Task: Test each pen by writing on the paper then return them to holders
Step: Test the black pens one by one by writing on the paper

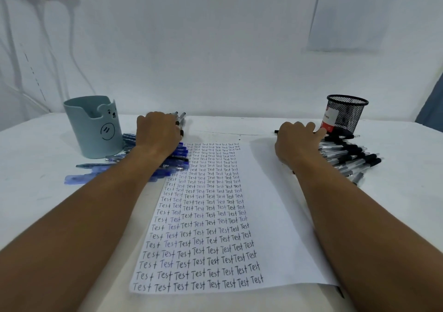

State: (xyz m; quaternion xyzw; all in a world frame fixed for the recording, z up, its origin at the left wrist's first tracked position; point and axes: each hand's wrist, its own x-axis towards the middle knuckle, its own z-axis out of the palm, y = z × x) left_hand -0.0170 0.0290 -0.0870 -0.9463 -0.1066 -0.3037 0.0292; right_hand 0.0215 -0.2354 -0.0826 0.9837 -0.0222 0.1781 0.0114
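A white paper [271, 215] lies in the middle of the table, its left half filled with rows of the word "Test". My left hand [157, 134] grips a bunch of pens [180, 117] above a pile of blue pens [177, 159] at the paper's top left. My right hand [296, 141] is curled over the near end of a pile of clear pens with black caps [352, 158] at the paper's right. Whether it holds one is hidden. A pale blue bear-faced holder [96, 127] stands at the left. A black mesh holder [345, 116] stands at the right.
The table [36, 191] is covered in white and meets a white wall behind. A loose blue pen [96, 165] and a blue strip [79, 179] lie left of the paper. A dark pen tip [340, 292] pokes out under the paper's bottom right corner.
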